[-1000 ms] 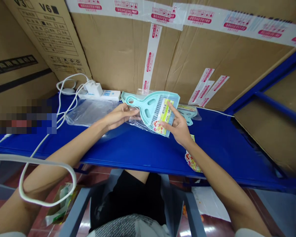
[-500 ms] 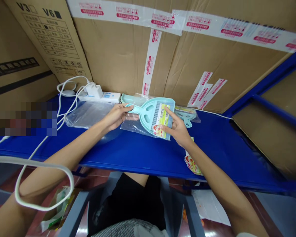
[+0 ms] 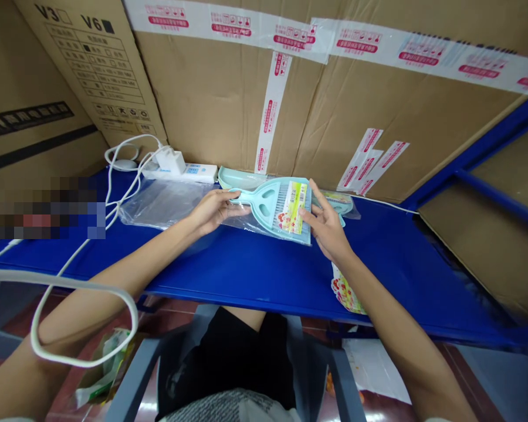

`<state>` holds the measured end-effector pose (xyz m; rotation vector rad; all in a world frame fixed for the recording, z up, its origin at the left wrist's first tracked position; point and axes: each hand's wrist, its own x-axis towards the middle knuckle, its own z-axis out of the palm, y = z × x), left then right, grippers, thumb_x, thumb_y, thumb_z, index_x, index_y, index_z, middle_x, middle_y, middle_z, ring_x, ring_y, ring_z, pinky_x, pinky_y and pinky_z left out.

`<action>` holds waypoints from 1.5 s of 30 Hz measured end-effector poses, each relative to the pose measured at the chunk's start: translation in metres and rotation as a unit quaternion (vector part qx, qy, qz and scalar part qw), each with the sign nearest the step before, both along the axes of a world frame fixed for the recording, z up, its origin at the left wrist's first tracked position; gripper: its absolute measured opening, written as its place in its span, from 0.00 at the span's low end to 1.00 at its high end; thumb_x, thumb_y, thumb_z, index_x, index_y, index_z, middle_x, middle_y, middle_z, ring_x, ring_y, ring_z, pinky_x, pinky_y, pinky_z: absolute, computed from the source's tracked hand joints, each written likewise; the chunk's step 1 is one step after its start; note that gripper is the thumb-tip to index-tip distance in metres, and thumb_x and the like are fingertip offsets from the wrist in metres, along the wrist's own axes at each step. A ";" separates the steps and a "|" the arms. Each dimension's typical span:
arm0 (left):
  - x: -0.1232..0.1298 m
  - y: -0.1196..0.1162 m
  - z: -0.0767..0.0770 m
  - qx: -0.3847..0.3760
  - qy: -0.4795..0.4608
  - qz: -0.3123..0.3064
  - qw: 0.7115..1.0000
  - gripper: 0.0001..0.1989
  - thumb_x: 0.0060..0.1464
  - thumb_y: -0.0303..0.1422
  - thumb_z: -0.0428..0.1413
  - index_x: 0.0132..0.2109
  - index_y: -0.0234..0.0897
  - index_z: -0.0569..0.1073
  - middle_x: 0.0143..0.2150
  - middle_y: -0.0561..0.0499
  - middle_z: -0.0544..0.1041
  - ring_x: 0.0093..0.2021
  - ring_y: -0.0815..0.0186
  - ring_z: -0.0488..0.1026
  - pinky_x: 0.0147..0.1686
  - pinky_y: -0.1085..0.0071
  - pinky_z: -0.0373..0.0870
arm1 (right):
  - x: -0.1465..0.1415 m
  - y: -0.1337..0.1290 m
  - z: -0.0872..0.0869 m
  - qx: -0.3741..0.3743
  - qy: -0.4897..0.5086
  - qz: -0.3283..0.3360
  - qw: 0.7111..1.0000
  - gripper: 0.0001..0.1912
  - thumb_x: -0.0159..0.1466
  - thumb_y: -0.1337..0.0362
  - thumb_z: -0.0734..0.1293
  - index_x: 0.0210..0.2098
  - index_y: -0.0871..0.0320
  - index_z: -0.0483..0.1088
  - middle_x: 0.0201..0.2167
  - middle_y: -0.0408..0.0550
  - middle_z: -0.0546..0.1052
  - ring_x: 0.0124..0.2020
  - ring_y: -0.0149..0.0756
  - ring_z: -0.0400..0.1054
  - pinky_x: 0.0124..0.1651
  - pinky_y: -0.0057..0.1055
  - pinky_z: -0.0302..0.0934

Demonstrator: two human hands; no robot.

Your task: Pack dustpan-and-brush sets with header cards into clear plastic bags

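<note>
Pale mint plastic forms the fan-shaped dustpan [image 3: 267, 201], with grey brush bristles [image 3: 281, 204] across its wide end and a yellow-green printed paper label [image 3: 295, 205] over them; in the head view it is held above the blue painted bench [image 3: 246, 264], towards its back edge. The left hand [image 3: 215, 210] pinches the slim handle, and the right hand [image 3: 328, 228] holds the wide end, thumb at the face beside the label, index finger by the upper corner. Both hands are thus on one piece, well apart from each other.

If the right hold is too light, the wide end could tip; a dragging thumb might crease the label or push it askew. Slippery clear plastic film [image 3: 242, 223] could snag or slide under the fingers.

Whether that film encloses the dustpan is hard to tell. The right hand's other fingertips are mostly hidden, and its forearm partly covers a flower-printed card stack [image 3: 347, 293].
</note>
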<state>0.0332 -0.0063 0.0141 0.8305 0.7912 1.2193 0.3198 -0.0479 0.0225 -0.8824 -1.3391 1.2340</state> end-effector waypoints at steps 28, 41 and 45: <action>-0.008 0.003 0.005 -0.005 0.024 -0.021 0.999 0.04 0.64 0.23 0.62 0.44 0.26 0.82 0.43 0.33 0.87 0.36 0.50 0.88 0.40 0.56 0.89 | 0.006 0.007 0.003 -0.121 0.085 -0.034 0.988 0.29 0.53 0.56 0.83 0.51 0.52 0.74 0.38 0.47 0.87 0.43 0.51 0.85 0.43 0.46 0.81; 0.001 -0.002 0.002 0.013 -0.009 -0.016 1.000 0.04 0.67 0.25 0.61 0.45 0.28 0.80 0.43 0.36 0.88 0.38 0.53 0.89 0.49 0.55 0.88 | -0.003 -0.001 0.004 -0.151 0.040 -0.025 0.987 0.30 0.49 0.53 0.85 0.46 0.51 0.73 0.43 0.48 0.87 0.47 0.54 0.84 0.42 0.46 0.82; 0.003 -0.005 0.004 0.021 0.004 -0.008 1.000 0.03 0.67 0.25 0.61 0.45 0.28 0.80 0.41 0.37 0.88 0.37 0.55 0.89 0.49 0.57 0.88 | -0.002 0.000 0.004 -0.140 0.044 -0.046 0.988 0.31 0.48 0.56 0.85 0.47 0.51 0.73 0.41 0.48 0.87 0.44 0.53 0.85 0.38 0.43 0.82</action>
